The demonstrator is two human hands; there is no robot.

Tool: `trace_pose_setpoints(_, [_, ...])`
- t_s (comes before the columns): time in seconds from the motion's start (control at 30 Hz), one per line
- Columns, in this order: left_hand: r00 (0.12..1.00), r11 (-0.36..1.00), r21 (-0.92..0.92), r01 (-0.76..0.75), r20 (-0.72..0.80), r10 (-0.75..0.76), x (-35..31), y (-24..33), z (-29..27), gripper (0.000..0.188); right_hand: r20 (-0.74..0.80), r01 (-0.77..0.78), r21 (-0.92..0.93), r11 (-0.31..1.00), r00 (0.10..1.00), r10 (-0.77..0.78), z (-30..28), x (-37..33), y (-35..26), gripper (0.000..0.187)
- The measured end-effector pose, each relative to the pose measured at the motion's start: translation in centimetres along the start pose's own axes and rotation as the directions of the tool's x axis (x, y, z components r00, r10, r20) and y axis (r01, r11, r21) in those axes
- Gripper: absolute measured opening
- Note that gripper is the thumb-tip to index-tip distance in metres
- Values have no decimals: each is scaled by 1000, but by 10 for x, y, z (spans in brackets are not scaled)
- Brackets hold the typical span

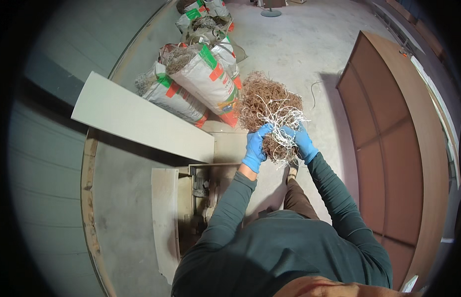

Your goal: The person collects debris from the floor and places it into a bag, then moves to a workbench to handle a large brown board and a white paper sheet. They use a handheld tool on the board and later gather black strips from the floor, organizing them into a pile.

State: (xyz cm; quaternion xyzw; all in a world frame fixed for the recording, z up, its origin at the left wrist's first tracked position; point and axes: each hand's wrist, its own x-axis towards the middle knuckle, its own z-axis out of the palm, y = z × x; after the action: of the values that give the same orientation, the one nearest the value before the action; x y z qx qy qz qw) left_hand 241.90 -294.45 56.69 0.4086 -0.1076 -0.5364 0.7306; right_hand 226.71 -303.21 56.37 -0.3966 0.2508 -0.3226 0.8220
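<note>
In front of my body I hold a bushy bundle of tangled, brown wiry strands. Loose white twisted strings lie across its near side, their ends sticking out in all directions. My left hand, in a blue glove, is closed on the bundle's left side. On the other side my right hand, also gloved in blue, is closed round the bundle near the white strings. The strands hide some of the fingertips. A narrower clump of brown strands hangs below, between both hands.
Several white woven sacks stuffed with wiry tangles stand ahead on the left. A long pale board juts in nearer, above an open box with dark items. A large brown panelled wooden piece stands at right on the concrete floor.
</note>
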Motion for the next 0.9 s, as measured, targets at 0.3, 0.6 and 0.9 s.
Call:
trace_pose_setpoints(0.3, [992, 997, -4, -81, -96, 81, 193, 139, 40, 26, 111, -55, -35, 998, 992, 58, 48, 248, -88, 56])
trace_pose_setpoints(0.6, [989, 969, -218, -115, -116, 92, 351, 224, 13, 26, 165, -139, -164, 977, 972, 166, 81, 457, -98, 68])
trace_pose_setpoints(0.9, [998, 889, -458, -18, 43, 42, 583, 300, -14, 36, 271, -85, -295, 952, 947, 169, 98, 690, -156, 80])
